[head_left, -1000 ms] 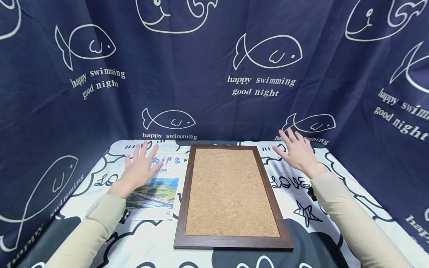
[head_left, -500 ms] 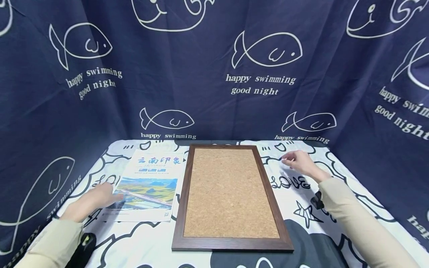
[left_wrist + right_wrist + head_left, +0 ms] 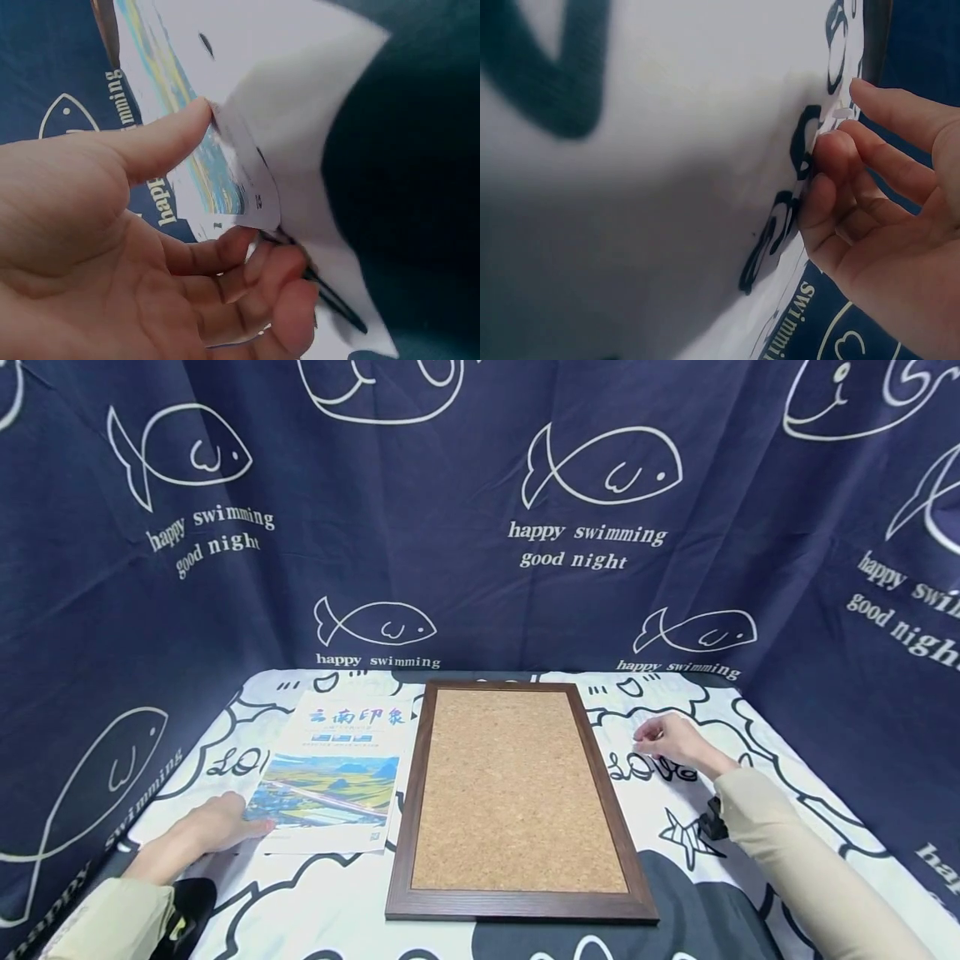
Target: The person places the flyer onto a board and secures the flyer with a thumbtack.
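A poster point(image 3: 341, 839) with a landscape picture and coloured lettering lies left of the board. My left hand point(image 3: 206, 827) is at its lower left edge. In the left wrist view, the thumb point(image 3: 184, 135) lies over the poster's edge, with the fingers point(image 3: 281, 274) curled at the corner, pinching it. On the right, my right hand point(image 3: 678, 742) is low over the cloth, fingers curled. Its thumb and forefinger pinch a tiny white piece point(image 3: 842, 114), seen in the right wrist view; it is too small to make out its kind. A cork board point(image 3: 517, 793) lies between the hands.
The cork board has a dark brown wooden frame point(image 3: 525, 906). A white cloth point(image 3: 337, 902) with black drawings covers the table. Navy curtains point(image 3: 465, 527) printed with fish stand behind and at both sides.
My left hand has come back from over the poster to its lower left edge. The right hand has lowered toward the cloth, its fingers going from spread to pinched.
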Demonstrator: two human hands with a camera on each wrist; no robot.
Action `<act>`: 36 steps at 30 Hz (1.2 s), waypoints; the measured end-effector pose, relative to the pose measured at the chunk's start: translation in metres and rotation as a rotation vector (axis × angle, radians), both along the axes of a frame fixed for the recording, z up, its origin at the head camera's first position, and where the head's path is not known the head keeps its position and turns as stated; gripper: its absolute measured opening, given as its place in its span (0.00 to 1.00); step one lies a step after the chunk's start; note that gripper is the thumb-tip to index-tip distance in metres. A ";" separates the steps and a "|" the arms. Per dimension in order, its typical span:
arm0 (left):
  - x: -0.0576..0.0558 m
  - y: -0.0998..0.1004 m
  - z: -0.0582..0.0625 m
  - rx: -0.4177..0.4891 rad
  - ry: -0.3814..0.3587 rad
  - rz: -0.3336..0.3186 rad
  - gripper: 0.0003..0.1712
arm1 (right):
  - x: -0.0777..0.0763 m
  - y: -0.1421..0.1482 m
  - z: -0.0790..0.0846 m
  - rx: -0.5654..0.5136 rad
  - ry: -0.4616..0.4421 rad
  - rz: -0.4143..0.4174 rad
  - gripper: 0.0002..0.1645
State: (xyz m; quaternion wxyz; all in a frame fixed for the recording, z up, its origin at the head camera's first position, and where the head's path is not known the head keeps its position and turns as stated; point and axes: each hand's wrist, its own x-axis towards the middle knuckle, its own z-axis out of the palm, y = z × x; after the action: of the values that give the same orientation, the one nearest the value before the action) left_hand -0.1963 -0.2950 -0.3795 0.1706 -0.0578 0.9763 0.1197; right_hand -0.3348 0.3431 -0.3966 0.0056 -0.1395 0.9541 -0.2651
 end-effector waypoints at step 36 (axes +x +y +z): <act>-0.001 -0.005 -0.012 0.290 0.382 0.146 0.20 | -0.006 0.001 -0.007 0.022 0.043 -0.019 0.04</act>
State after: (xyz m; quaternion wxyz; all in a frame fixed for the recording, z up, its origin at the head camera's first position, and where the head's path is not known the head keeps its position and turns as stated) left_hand -0.1973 -0.3004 -0.3916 -0.0196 -0.0792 0.9567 0.2794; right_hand -0.3412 0.3442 -0.4040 -0.0159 -0.1362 0.9581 -0.2515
